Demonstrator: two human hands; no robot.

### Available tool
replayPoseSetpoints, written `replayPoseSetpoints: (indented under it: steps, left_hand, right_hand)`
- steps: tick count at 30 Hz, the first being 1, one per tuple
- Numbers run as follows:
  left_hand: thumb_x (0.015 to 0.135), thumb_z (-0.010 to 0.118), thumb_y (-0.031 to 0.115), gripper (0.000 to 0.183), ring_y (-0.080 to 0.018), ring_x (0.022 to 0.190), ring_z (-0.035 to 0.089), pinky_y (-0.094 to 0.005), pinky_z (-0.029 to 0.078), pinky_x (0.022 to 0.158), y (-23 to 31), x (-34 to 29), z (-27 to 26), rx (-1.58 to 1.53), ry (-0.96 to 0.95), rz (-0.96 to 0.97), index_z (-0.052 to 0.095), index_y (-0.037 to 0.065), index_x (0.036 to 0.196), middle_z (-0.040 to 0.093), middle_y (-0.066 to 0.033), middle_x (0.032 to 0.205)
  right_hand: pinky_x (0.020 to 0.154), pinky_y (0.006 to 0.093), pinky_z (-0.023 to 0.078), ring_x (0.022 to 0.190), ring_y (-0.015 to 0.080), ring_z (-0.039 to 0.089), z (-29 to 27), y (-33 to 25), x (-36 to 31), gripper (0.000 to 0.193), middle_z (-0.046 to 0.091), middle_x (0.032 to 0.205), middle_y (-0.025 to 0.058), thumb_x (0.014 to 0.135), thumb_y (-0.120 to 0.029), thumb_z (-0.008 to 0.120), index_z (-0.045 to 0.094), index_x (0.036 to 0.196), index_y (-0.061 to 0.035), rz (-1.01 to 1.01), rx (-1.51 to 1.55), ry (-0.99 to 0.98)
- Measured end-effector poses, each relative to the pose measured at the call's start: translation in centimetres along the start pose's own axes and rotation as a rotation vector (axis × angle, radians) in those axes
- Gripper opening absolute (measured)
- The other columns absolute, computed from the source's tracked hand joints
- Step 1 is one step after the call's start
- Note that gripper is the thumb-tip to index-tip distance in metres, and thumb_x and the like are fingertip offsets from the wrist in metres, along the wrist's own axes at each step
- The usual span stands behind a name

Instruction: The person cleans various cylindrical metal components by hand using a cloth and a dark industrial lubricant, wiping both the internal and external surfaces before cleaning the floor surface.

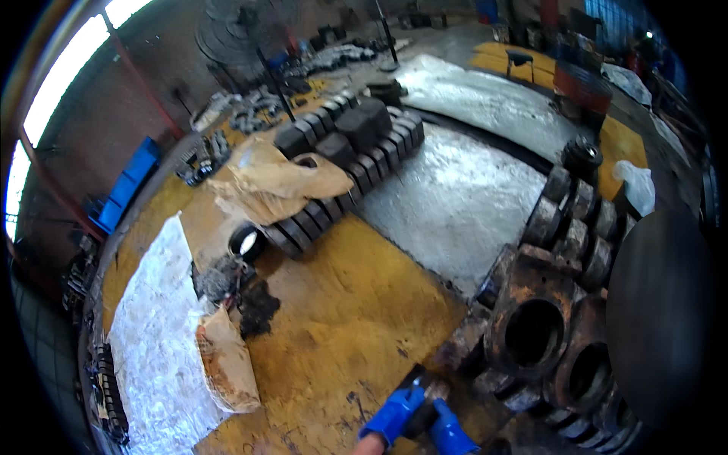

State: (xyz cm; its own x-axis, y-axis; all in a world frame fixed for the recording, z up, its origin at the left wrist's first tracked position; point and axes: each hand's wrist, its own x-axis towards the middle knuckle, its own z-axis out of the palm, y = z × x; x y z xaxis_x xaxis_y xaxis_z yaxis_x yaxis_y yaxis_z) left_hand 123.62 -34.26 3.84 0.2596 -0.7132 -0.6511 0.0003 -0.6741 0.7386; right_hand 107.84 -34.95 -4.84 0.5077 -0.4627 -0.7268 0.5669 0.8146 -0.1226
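Observation:
At the lower edge, my left hand (396,415), in a blue glove, grips the left side of a dark, blocky metal part (434,389). On the part's right side is my right hand (450,431), also gloved in blue, with its fingers against it. The part's underside is hidden by the gloves. Just to the right sit rusty metal housings (535,334) with large round bores, piled with other greasy metal pieces.
A long row of dark metal blocks (387,152) lies ahead, with tan plastic sheeting (280,178) over its near end. A black ring (247,242), rags (220,280) and stained cardboard (227,364) are to the left. Silvery sheets (455,197) cover parts of the yellow floor (349,296).

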Motion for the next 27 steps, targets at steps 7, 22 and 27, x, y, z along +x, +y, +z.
replayPoseSetpoints:
  steps: [7, 22, 27]
  left_hand:
    - [0.103, 0.061, 0.043, 0.048, -0.0234, 0.083, 0.067, -0.0387, 0.054, 0.079, -3.2, 2.4, -2.4, 0.011, 0.174, 0.034, 0.072, -0.003, 0.108, 0.072, -0.0224, 0.090]
    - [0.103, 0.060, 0.047, 0.052, -0.0198, 0.071, 0.061, -0.0384, 0.049, 0.069, 2.0, 1.5, -3.1, -0.063, 0.126, -0.084, 0.072, -0.004, 0.098, 0.067, -0.0160, 0.076]
    - [0.102, 0.060, 0.054, 0.061, -0.0203, 0.088, 0.068, -0.0361, 0.053, 0.082, 3.5, 1.5, -3.3, 0.060, -0.003, -0.134, 0.071, -0.005, 0.115, 0.076, -0.0164, 0.096]
  right_hand:
    - [0.108, 0.0445, 0.050, 0.117, 0.0276, 0.065, 2.3, 2.0, -0.1, 0.036, 0.066, 0.128, 0.0126, 0.103, -0.018, 0.065, 0.060, 0.133, -0.0004, -0.056, -0.183, 0.089]
    - [0.109, 0.0513, 0.050, 0.119, 0.0315, 0.065, 1.8, 3.0, 1.4, 0.033, 0.069, 0.128, 0.0131, 0.100, -0.017, 0.065, 0.064, 0.131, -0.0039, -0.073, -0.090, 0.229]
    - [0.114, 0.0529, 0.045, 0.124, 0.0328, 0.063, 1.7, 3.4, 1.1, 0.038, 0.066, 0.135, 0.0135, 0.101, -0.019, 0.063, 0.061, 0.136, -0.0047, -0.100, -0.061, 0.292]
